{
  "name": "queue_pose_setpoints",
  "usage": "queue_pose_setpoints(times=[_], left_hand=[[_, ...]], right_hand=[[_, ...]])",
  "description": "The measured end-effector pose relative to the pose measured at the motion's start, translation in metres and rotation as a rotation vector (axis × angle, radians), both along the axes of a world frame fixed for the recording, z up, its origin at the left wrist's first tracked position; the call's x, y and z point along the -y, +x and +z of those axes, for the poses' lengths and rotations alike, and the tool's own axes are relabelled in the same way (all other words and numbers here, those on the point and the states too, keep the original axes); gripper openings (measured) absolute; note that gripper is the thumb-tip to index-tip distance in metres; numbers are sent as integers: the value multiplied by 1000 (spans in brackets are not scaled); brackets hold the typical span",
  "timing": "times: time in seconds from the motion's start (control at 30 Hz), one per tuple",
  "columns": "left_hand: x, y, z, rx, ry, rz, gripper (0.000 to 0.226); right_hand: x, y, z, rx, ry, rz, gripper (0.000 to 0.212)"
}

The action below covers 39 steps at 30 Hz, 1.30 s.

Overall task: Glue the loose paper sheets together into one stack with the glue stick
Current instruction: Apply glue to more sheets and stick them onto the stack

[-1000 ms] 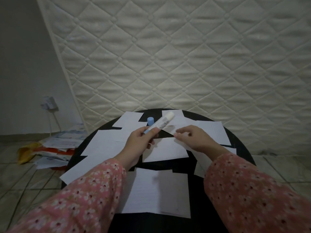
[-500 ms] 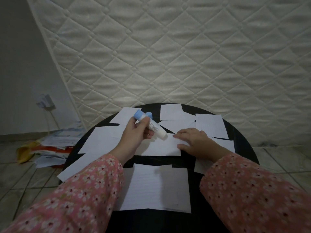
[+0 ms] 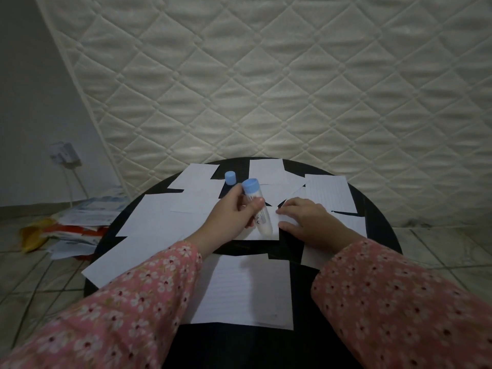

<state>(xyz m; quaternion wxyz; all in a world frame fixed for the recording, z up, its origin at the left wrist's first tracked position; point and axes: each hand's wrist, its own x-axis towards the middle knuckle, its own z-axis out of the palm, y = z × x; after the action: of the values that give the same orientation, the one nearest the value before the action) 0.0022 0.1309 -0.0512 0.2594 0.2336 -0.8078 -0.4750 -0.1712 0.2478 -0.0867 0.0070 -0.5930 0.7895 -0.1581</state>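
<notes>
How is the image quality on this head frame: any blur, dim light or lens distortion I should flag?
Head view: dim overall, brightest on the mattress above the table, edges dark; the glue stick in the left hand is slightly smeared at its lower end; the right hand is sharp enough; wide-angle lens bends the floor tiles; no glare.

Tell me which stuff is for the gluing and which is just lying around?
For the gluing:
- glue stick, held in the left hand
- blue cap, standing on the table
- paper sheets spread over the table
- right hand, pressing on a sheet

Just lying around:
- pile of papers on the floor
- wall plug
- mattress behind the table
</notes>
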Motion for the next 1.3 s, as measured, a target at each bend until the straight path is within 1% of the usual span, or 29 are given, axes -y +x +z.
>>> queue_pose_setpoints(times=[0.07,0.17,0.23,0.33,0.47,0.63,0.8,0.9,0.97,1.03,1.3], left_hand=[[-3,0,1,24,-74,-27,10],[-8,-1,3,55,-148,-76,17],[-11,-2,4,82,-180,-92,21],[-12,-2,7,134,-205,-126,22],[-12,1,12,221,-304,-149,29],[-13,-1,15,290,-390,-127,25],[-17,-2,14,267,-383,-102,21],[-17,0,11,228,-325,-85,18],[-16,2,10,215,-289,-71,17],[-17,3,10,212,-275,-70,16],[-21,2,12,210,-336,-87,17]], right_hand=[[1,1,0,3,7,-5,42],[3,1,2,15,20,-6,41],[2,1,3,24,35,-9,42],[4,2,5,41,71,-12,45],[4,1,8,45,154,0,57],[3,2,12,31,214,1,68],[10,8,16,76,266,-38,70],[10,11,14,62,254,-31,66],[9,10,14,49,296,-19,62],[8,9,15,44,320,-15,63],[16,10,26,112,380,-17,66]])
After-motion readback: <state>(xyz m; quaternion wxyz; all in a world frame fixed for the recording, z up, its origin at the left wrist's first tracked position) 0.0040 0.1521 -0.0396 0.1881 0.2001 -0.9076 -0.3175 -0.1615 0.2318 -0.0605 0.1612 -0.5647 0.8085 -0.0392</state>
